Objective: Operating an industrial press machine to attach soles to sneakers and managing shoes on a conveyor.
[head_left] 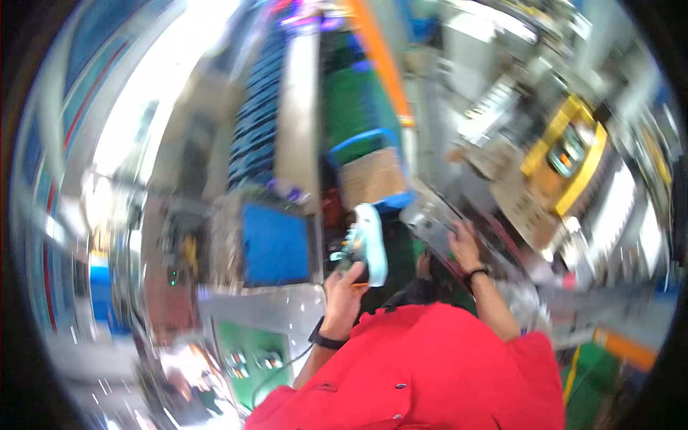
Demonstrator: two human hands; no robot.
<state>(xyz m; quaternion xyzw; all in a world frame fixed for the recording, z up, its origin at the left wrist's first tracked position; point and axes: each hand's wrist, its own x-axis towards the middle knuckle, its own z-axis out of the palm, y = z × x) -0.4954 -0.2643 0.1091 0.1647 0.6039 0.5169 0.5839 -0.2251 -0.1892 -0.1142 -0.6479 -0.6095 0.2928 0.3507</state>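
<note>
A shoe [373, 247] with a pale blue sole and a darker upper is held up in front of my red shirt. My left hand [344, 297] is closed around one end of it, the thumb lying across the dark part. On the right, my right hand [464, 247] is at the edge of a grey metal fixture [432, 221]. Motion blur hides whether its fingers grip that edge or only rest on it. Both wrists wear dark bands.
Ahead stands a blue-framed cart [412, 199] bearing a cardboard piece [373, 176]. To the left are a blue panel [276, 244] and a long conveyor [297, 107]. A yellow frame [579, 193] around another shoe [567, 152] stands right. More shoes [269, 360] lie on a green surface lower left.
</note>
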